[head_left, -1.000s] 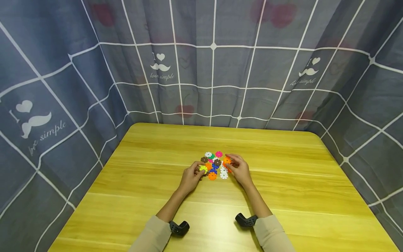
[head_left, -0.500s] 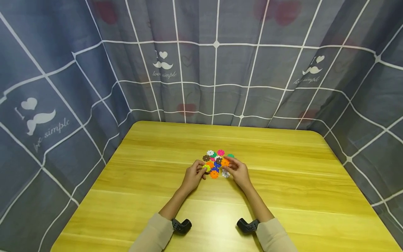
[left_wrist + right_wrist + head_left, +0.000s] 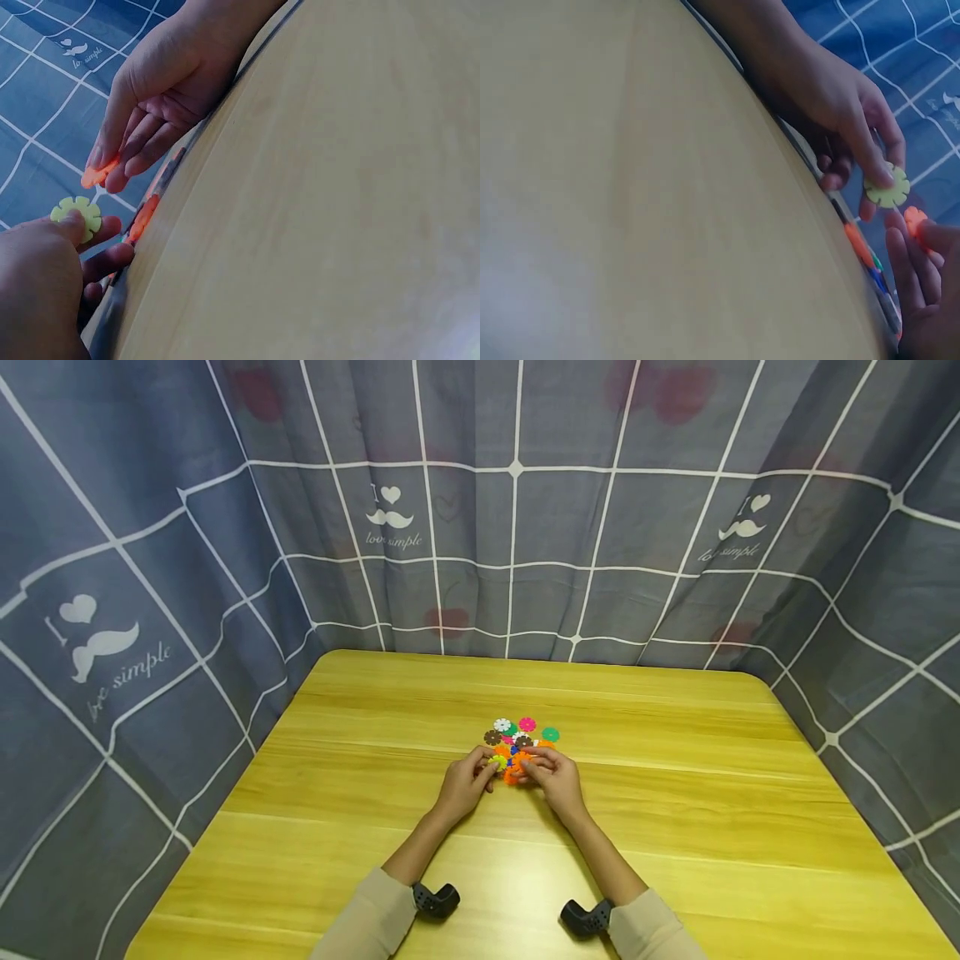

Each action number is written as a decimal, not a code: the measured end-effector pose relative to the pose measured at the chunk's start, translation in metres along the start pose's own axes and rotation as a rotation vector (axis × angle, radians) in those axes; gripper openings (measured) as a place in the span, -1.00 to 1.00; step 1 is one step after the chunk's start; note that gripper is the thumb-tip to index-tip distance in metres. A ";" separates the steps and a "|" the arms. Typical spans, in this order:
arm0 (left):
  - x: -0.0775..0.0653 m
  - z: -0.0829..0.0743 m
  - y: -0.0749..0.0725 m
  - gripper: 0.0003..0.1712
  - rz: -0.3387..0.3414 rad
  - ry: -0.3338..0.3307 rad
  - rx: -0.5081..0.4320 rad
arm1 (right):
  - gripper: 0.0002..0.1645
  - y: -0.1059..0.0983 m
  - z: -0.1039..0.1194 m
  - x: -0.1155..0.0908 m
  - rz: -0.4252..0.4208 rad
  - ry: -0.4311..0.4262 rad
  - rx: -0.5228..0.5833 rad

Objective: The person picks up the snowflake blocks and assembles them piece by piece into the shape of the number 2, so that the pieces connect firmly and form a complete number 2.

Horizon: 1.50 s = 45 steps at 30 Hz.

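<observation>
My left hand [image 3: 462, 785] pinches a yellow notched plastic disc [image 3: 78, 218] between thumb and fingers. In my right hand [image 3: 558, 783] an orange notched disc [image 3: 99, 173] is held by thumb and fingertips. Both discs are up off the table, close together but apart in the two wrist views. Beneath and beyond the hands lies a loose pile of similar discs: a white one [image 3: 502, 725], a pink one [image 3: 527, 724], a brown one [image 3: 492, 737] and a green one [image 3: 551, 734] among several others. The hands hide part of this pile.
The pile lies on a wood-grain table [image 3: 360, 727]. A grey-blue checked curtain [image 3: 465, 527] hangs behind the table and along both sides. Each wrist wears a black camera mount, the left mount [image 3: 437, 902] and the right mount [image 3: 585, 918].
My right hand has lifted the orange disc off the pile's right side and carried it left, towards the yellow disc. My left hand has kept its pinch, shifting only slightly.
</observation>
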<state>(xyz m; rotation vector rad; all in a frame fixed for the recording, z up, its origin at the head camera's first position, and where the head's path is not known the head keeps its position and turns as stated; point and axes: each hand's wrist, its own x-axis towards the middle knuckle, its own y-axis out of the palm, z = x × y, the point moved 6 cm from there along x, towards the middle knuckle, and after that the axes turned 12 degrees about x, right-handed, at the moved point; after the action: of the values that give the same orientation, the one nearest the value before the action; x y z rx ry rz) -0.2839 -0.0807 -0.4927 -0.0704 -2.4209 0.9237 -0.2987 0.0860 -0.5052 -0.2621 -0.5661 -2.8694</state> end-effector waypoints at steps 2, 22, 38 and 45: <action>-0.001 -0.001 0.000 -0.89 -0.006 0.011 0.006 | -0.64 0.000 -0.003 0.000 -0.024 0.010 0.015; 0.000 -0.005 0.000 -0.94 -0.007 0.073 0.110 | -0.71 0.007 -0.006 0.000 -0.028 0.059 0.040; -0.001 -0.010 -0.007 -0.92 -0.130 0.157 0.214 | -0.67 0.011 -0.004 -0.003 0.048 0.010 0.025; -0.002 -0.015 -0.010 -0.89 -0.172 0.197 0.284 | -0.67 0.011 -0.005 -0.002 0.059 0.026 0.033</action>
<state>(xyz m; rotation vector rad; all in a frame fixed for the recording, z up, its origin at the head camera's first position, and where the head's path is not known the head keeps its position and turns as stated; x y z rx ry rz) -0.2729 -0.0797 -0.4779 0.1426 -2.0604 1.1137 -0.2946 0.0740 -0.5065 -0.2326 -0.5904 -2.7999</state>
